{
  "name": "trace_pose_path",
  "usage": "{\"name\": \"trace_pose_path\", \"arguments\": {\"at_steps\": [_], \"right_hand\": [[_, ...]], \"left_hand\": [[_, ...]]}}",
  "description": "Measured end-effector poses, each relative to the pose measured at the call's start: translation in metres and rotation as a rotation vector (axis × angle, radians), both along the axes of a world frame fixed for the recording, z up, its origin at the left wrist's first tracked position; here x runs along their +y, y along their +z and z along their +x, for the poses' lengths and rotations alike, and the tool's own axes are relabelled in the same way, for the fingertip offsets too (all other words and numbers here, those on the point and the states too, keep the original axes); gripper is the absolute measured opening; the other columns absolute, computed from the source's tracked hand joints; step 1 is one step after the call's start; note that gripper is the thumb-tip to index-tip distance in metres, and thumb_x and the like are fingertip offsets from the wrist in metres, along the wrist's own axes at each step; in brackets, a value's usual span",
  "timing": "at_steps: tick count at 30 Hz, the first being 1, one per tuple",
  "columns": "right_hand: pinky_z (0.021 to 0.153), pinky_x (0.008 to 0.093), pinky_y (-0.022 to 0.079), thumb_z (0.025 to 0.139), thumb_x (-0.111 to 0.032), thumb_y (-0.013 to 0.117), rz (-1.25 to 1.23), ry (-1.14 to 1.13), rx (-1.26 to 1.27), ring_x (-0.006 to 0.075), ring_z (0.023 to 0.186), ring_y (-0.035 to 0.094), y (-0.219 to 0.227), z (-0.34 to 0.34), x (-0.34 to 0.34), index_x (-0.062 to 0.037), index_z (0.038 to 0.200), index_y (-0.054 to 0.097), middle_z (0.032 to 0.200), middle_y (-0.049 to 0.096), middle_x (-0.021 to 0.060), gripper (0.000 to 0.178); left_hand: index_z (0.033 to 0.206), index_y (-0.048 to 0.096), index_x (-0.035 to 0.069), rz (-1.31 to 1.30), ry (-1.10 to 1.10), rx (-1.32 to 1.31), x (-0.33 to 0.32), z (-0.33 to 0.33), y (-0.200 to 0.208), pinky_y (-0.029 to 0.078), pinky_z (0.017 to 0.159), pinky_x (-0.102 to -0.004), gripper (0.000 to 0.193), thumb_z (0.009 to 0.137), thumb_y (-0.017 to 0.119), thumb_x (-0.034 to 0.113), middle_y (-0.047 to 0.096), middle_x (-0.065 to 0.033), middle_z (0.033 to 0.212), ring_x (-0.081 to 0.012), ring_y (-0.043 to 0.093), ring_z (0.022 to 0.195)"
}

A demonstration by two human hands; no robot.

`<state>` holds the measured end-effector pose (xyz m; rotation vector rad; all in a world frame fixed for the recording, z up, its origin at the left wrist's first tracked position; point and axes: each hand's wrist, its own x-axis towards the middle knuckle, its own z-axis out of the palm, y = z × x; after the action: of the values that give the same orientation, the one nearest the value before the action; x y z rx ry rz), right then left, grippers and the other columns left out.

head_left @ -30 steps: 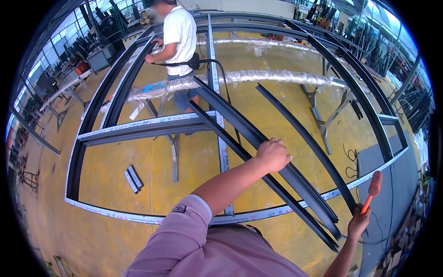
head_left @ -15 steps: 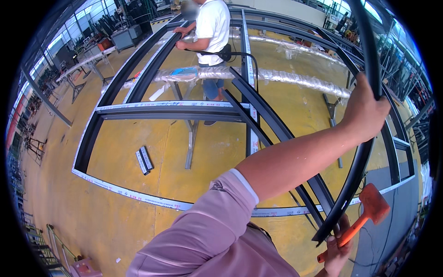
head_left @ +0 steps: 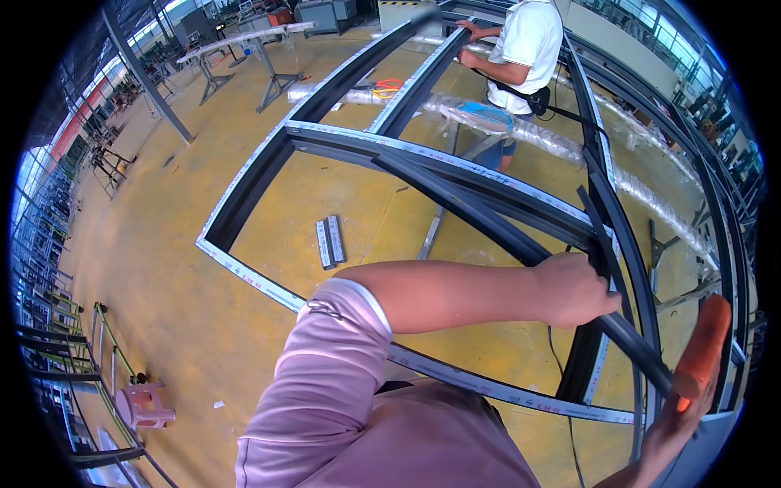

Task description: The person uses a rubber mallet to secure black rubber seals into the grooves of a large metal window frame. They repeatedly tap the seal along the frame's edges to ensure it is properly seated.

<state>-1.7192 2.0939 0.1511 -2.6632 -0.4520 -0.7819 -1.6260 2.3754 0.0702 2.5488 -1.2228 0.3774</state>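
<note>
Across from the right side swings the dark bar (head_left: 488, 220), now slanting over the near-left bay of the frame (head_left: 252, 276), far end right by the crossbar (head_left: 338, 135), contact too close to call! Left hand (head_left: 576, 289) clenches its nearer half, right hand (head_left: 682, 423) grasps the orange mallet (head_left: 704, 350) beside the near end; lowering it level, mallet head held clear, should spare the surfaces scratches.

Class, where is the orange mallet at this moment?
In the head view, the orange mallet is at right, in the right hand, by the lower end of the dark bar the left hand grips.
</note>
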Motion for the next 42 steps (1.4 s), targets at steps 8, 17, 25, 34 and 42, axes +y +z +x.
{"name": "trace_pose_path", "arguments": {"at_steps": [8,17,25,34,42], "right_hand": [[0.071,0.0379,0.050,0.090,-0.004,0.066,0.037,0.173,0.795,0.0341,0.072,0.064,-0.094,0.043,0.193,-0.0079,0.114,0.063,0.079,0.062,0.0174,0.024],[0.072,0.0552,0.052,0.088,-0.013,0.071,-0.228,0.181,0.672,0.0477,0.084,0.066,-0.190,0.094,0.260,-0.0153,0.114,0.061,0.085,0.069,0.0221,0.028],[0.072,0.0545,0.052,0.088,-0.015,0.072,-0.185,0.241,0.670,0.0469,0.085,0.067,-0.226,0.141,0.265,-0.0157,0.115,0.061,0.086,0.069,0.0215,0.029],[0.074,0.0533,0.052,0.088,-0.015,0.072,-0.200,0.269,0.649,0.0459,0.087,0.067,-0.236,0.193,0.255,-0.0151,0.113,0.062,0.088,0.069,0.0208,0.027],[0.076,0.0524,0.053,0.089,-0.012,0.070,-0.226,0.265,0.601,0.0454,0.092,0.067,-0.234,0.215,0.280,-0.0175,0.115,0.063,0.094,0.070,0.0208,0.028]], "left_hand": [[0.100,0.060,0.006,0.130,0.175,0.293,0.256,-0.038,-0.097,0.053,0.078,-0.0483,0.026,0.078,0.068,0.016,0.068,-0.0114,0.088,-0.0334,0.069,0.086],[0.130,0.053,0.004,-0.280,1.074,0.110,0.354,-0.060,-0.162,0.036,0.107,-0.0566,0.057,0.078,0.074,0.018,0.046,-0.0239,0.137,-0.0406,0.036,0.139],[0.122,0.052,-0.005,-2.199,0.984,1.035,0.422,-0.013,-0.183,0.059,0.089,-0.0570,0.032,0.101,0.050,0.019,0.058,-0.0208,0.119,-0.0407,0.065,0.102],[0.126,0.048,0.002,-2.078,1.324,0.836,0.366,0.036,-0.190,0.067,0.070,-0.0487,0.034,0.108,0.044,0.030,0.060,-0.0138,0.108,-0.0288,0.069,0.090],[0.129,0.045,0.001,-2.160,1.309,0.730,0.374,0.050,-0.205,0.069,0.072,-0.0483,0.036,0.111,0.041,0.032,0.062,-0.0137,0.113,-0.0318,0.071,0.095]]}}
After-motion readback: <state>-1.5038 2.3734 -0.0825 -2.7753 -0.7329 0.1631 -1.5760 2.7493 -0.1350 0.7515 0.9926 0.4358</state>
